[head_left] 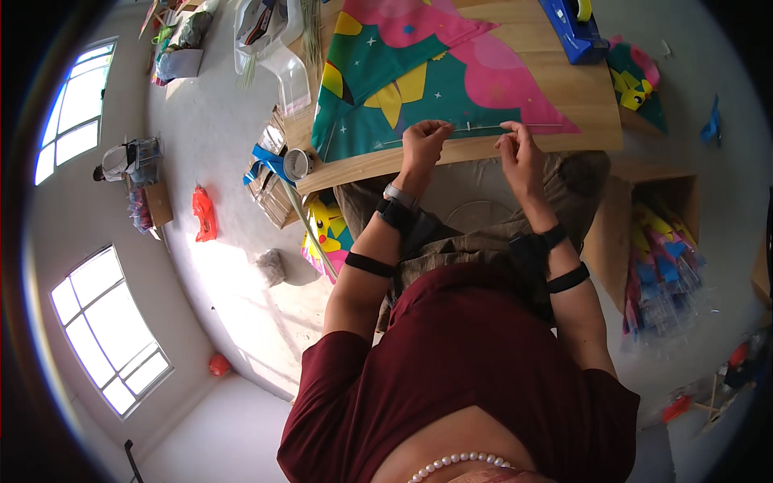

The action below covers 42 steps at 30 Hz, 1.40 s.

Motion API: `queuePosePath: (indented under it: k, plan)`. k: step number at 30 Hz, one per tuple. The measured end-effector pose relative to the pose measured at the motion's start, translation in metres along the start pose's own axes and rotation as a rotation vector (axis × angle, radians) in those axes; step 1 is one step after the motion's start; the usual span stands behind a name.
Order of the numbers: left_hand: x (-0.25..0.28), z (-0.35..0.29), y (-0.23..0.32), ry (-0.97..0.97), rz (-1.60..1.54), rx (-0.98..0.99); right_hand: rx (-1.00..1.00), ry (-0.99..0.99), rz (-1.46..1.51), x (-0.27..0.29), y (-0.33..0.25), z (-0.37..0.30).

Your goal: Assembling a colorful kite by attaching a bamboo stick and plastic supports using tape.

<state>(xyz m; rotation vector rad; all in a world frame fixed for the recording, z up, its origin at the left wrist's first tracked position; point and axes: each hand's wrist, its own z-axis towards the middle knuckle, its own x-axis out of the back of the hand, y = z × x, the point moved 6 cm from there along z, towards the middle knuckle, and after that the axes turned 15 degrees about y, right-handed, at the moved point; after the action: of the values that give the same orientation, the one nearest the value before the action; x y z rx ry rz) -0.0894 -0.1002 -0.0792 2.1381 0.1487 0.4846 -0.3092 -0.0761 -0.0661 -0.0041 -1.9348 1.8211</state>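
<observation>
A colourful printed fabric sheet [451, 101], green and pink with yellow shapes, lies on the wooden table [592, 105] in front of me. Along its near edge runs a thin pale rod [487, 128] with a small white piece [469, 125] on it. My left hand [424, 149] is closed in a pinch at the rod, left of the white piece. To the right, my right hand [523, 161] hovers at the rod with thumb and index finger bent and a gap between them. Its fingertips are close to the rod; whether they touch it I cannot tell.
A blue tape dispenser [576, 32] stands at the table's far right. At left are a clear plastic bin [290, 76] and a tape roll [298, 165] on the table's corner. An open cardboard box [608, 233] holds packed colourful pieces. A red bag [204, 213] lies on the floor.
</observation>
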Motion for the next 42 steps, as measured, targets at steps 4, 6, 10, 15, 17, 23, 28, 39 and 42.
queuePosePath:
  k: [4,6,10,15,17,23,28,39,42]
  plan:
    - [-0.001,0.005,0.0,-0.001,0.004,-0.004,0.187,0.006,-0.063,-0.001,-0.011,-0.004]
    - [-0.003,0.005,0.0,-0.01,0.022,0.005,0.296,0.023,-0.093,0.0,-0.023,-0.005]
    - [-0.008,0.001,0.005,-0.012,0.039,0.008,0.465,0.025,-0.136,-0.003,-0.037,-0.009]
    - [-0.008,0.003,0.004,-0.012,0.035,-0.001,0.499,0.014,-0.157,-0.01,-0.036,-0.01]
    - [-0.009,0.003,0.004,-0.008,0.042,-0.008,0.55,0.023,-0.188,-0.011,-0.037,-0.011]
    - [-0.009,0.005,0.0,-0.01,0.022,-0.003,0.602,0.021,-0.21,-0.018,-0.037,-0.01]
    - [-0.01,0.007,-0.003,0.025,0.05,-0.019,0.611,0.014,-0.222,-0.023,-0.034,-0.01]
    - [-0.009,0.016,-0.016,0.099,0.128,-0.143,0.71,-0.032,-0.318,-0.031,-0.03,-0.018]
    - [-0.009,0.014,-0.014,0.107,0.135,-0.153,0.744,-0.026,-0.336,-0.031,-0.03,-0.02]
